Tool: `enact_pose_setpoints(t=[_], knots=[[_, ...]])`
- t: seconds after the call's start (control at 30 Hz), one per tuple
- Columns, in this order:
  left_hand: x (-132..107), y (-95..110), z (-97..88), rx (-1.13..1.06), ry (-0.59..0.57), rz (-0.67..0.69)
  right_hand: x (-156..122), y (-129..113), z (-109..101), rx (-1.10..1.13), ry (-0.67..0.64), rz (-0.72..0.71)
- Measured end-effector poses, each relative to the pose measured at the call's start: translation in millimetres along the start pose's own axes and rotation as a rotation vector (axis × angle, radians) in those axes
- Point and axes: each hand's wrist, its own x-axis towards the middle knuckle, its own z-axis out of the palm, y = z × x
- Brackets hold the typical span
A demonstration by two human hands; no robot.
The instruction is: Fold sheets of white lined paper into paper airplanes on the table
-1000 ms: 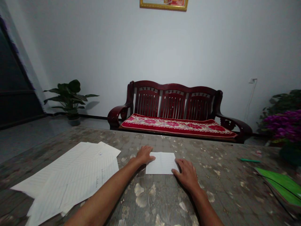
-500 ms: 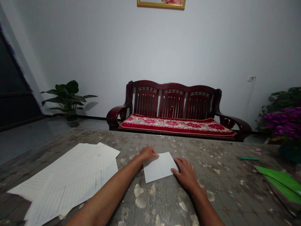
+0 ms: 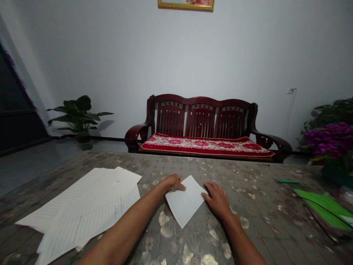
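Head view: hands overlap the lined sheet's upper edges.

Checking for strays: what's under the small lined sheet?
Mottled table top surrounds the small lined sheet; nothing else shows past its edges. Directly beneath it is covered.

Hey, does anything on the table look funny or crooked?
Yes! The small lined sheet of paper between the left hand and right hand sits crooked, with one corner pointing toward the person. The big lined sheets on the left look messy too, fanned out and overlapping instead of in a neat stack.
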Motion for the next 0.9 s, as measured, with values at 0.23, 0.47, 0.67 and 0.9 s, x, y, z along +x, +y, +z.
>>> enact_pose_setpoints(t=[0.23,0.47,0.67,0.9], knots=[[-19.6,14.2,-0.6,-0.154,0.015,0.127,5.5,11.1,2.0,0.341,0.067,0.097],[-29.2,26.7,-4.9,-0.547,0.132,0.465,8.2,-9.7,5.8,0.785,0.099,-0.071],[-35.2,16.4,3.4,-0.572,0.096,0.472,-3.4,-41.4,0.9,0.45,0.285,-0.248],[-28.7,-12.9,-25.2,-0.321,0.473,0.188,-13.2,-50.0,-13.5,-0.217,0.313,-0.356]])
